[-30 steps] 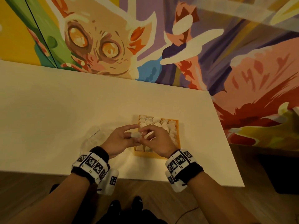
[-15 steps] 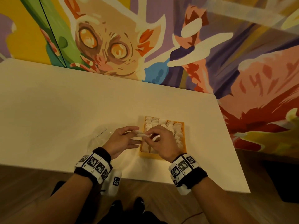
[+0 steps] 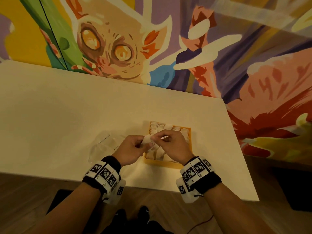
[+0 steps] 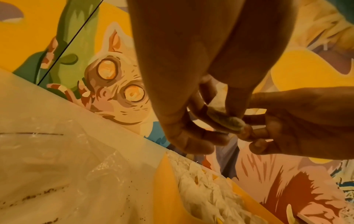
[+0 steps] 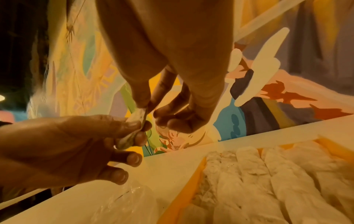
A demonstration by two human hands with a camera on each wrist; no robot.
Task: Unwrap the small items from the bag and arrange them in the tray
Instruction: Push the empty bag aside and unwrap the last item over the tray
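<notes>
Both hands are up off the white table [image 3: 67,115], meeting just above the near-left corner of the shallow orange square tray [image 3: 190,132].

Left hand [image 3: 130,150]: thumb and fingers pinched on the left end of a small pale wrapped item [image 3: 148,140]. Wrist view shows the same item [image 4: 228,121] clamped between the thumb and fingertips [image 4: 203,110]; the lower fingers are curled and hold nothing.

Right hand [image 3: 172,147]: thumb and index finger pinched on the item's other end. In the right wrist view I see them gripping a thin flap of wrapper at the top of the item [image 5: 138,119], with the other fingers [image 5: 176,119] curled beside it and not on it. So both hands are clamped on the same piece, held in the air and not touching the tray.

Tray is packed with rows of pale, crinkled white pieces [image 5: 258,174] lying side by side; I can't count them.

Clear plastic bag [image 3: 103,147] lies flat and crumpled on the table just left of the tray, under the left wrist. Wrist view shows dark specks inside it [image 4: 47,192].

Painted mural wall [image 3: 118,48] runs behind the table, beyond the tray.
</notes>
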